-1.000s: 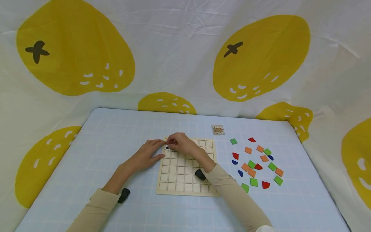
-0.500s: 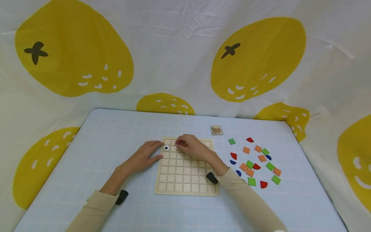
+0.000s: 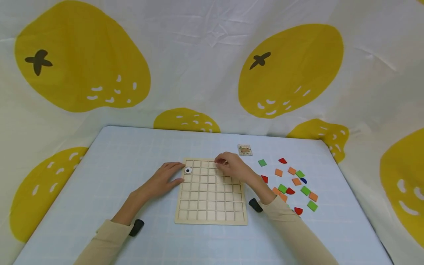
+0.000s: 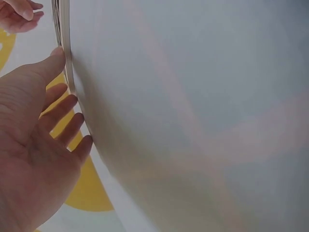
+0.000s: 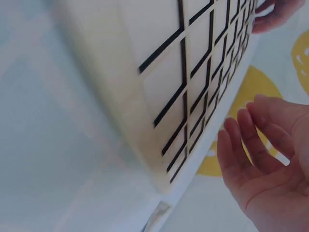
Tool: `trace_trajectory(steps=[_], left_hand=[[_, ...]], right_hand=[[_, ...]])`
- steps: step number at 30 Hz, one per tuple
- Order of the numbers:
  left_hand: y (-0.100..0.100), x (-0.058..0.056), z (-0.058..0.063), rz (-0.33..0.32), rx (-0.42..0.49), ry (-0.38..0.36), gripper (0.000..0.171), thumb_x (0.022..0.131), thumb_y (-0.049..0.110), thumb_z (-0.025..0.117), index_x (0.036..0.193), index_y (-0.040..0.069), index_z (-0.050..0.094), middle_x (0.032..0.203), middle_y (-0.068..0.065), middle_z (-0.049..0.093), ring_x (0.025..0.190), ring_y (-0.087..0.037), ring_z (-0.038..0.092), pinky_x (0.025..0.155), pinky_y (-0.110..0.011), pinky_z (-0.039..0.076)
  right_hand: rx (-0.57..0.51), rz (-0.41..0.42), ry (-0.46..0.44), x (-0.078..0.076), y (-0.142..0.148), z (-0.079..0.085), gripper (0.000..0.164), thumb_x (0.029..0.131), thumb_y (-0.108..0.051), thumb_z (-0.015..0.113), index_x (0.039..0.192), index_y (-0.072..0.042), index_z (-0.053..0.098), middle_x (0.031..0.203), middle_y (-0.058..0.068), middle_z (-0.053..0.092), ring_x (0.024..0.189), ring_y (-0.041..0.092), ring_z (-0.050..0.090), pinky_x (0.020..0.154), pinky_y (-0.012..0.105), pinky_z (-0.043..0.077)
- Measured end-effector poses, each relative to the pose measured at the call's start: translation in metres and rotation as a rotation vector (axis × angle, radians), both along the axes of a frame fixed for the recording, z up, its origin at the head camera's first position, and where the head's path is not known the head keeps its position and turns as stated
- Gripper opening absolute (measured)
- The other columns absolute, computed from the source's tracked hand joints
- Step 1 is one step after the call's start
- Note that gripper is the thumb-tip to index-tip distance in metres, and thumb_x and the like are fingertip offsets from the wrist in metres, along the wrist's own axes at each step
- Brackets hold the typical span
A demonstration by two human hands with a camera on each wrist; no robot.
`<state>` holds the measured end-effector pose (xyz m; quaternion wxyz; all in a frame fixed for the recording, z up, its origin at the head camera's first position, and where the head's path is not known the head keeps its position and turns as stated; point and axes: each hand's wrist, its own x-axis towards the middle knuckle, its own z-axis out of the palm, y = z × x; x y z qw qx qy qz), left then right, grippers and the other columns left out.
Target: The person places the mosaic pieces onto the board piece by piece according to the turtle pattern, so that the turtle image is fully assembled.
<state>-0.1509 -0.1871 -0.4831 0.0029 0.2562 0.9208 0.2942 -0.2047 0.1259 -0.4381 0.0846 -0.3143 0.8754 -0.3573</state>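
Gridded board with an eye tile

The left hand is touching the gridded board's left edge, thumb and fingers spread. The right hand is hovering over its upper right part, fingers loosely bent, thumb tip near the fingertips. The eye tile is lying in the leftmost column, second row from the top. Coloured pieces are lying scattered rightward on the surface; a printed card is resting near the upper right corner.
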Motion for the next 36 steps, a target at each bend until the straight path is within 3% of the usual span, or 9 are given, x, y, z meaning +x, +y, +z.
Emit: trace_trajectory(steps=[6, 14, 25, 29, 36], left_hand=[[-0.001, 0.0, -0.001, 0.01, 0.0, -0.014, 0.054, 0.1, 0.023, 0.069, 0.147, 0.003, 0.052, 0.15, -0.018, 0.051, 0.139, -0.039, 0.043, 0.114, -0.058, 0.036], [-0.001, 0.001, -0.001, 0.018, 0.001, -0.032, 0.054, 0.101, 0.024, 0.068, 0.149, 0.005, 0.052, 0.152, -0.016, 0.05, 0.141, -0.039, 0.042, 0.114, -0.059, 0.035], [-0.003, 0.002, -0.001, 0.017, -0.007, -0.022, 0.055, 0.101, 0.025, 0.068, 0.149, 0.005, 0.051, 0.152, -0.017, 0.05, 0.141, -0.039, 0.043, 0.114, -0.059, 0.036], [-0.002, 0.002, -0.001, 0.019, -0.009, -0.02, 0.055, 0.101, 0.026, 0.068, 0.149, 0.005, 0.051, 0.152, -0.017, 0.05, 0.141, -0.039, 0.043, 0.114, -0.059, 0.036], [0.0, 0.002, 0.0, 0.021, -0.002, -0.003, 0.054, 0.101, 0.024, 0.069, 0.148, 0.004, 0.052, 0.151, -0.017, 0.051, 0.14, -0.039, 0.044, 0.114, -0.059, 0.036]], right_hand=[[0.004, -0.048, 0.036, 0.003, 0.022, -0.001, 0.02, 0.103, -0.007, 0.062, 0.118, 0.005, 0.069, 0.111, 0.012, 0.069, 0.103, 0.027, 0.065, 0.09, 0.041, 0.055], [0.028, -0.172, 0.077, 0.004, 0.055, -0.008, 0.019, 0.1, -0.005, 0.065, 0.117, 0.003, 0.07, 0.115, 0.014, 0.07, 0.108, 0.031, 0.065, 0.094, 0.047, 0.054], [0.092, -0.345, 0.016, -0.002, 0.1, -0.018, 0.026, 0.1, -0.009, 0.067, 0.123, 0.002, 0.07, 0.128, 0.02, 0.064, 0.122, 0.038, 0.056, 0.107, 0.056, 0.045], [0.143, -0.378, -0.014, -0.006, 0.114, -0.021, 0.03, 0.101, -0.009, 0.066, 0.129, 0.001, 0.068, 0.137, 0.023, 0.059, 0.129, 0.041, 0.05, 0.111, 0.059, 0.04], [0.186, -0.389, -0.013, -0.006, 0.129, -0.021, 0.036, 0.1, -0.003, 0.063, 0.135, 0.005, 0.062, 0.139, 0.028, 0.056, 0.13, 0.045, 0.049, 0.11, 0.062, 0.04]])
